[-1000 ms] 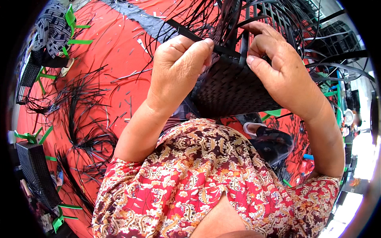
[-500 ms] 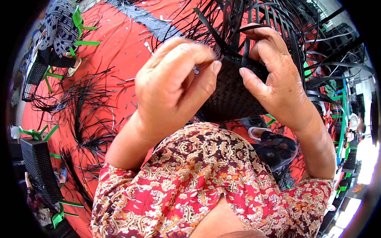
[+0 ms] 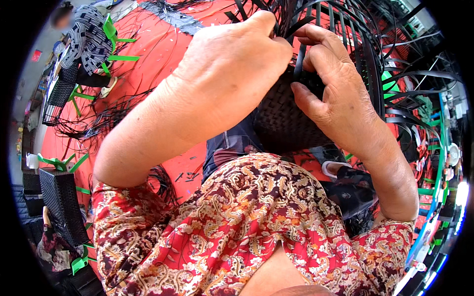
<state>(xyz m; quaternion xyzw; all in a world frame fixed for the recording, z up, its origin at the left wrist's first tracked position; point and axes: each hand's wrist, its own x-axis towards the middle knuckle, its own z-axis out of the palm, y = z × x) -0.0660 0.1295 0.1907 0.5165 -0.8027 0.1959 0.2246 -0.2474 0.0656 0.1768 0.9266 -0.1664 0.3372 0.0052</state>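
A black woven basket [image 3: 291, 118] hangs in front of me, loose flat plastic strips [image 3: 284, 17] rising from its top. My left hand [image 3: 237, 59] is closed at these strips, knuckles up; its fingertips are hidden from view. Beside it, my right hand [image 3: 333, 74] curls over the basket's upper edge, its upper fingers bent round a black strip [image 3: 299, 61]. The right thumb stands apart, against the dark weave. Where each strip passes between the fingers is partly hidden.
Cut strips [image 3: 101, 121] lie scattered on the red floor covering [image 3: 168, 64]. Left, green-legged stools [image 3: 116, 42] and a black woven basket [image 3: 61, 202] stand near other people. More strips fan out at the right [image 3: 414, 81]. My shoe [image 3: 333, 169] shows below the basket.
My left hand has moved up and right, from beside the basket to the strips at its top, its forearm now stretching across. The right hand has stayed almost in place.
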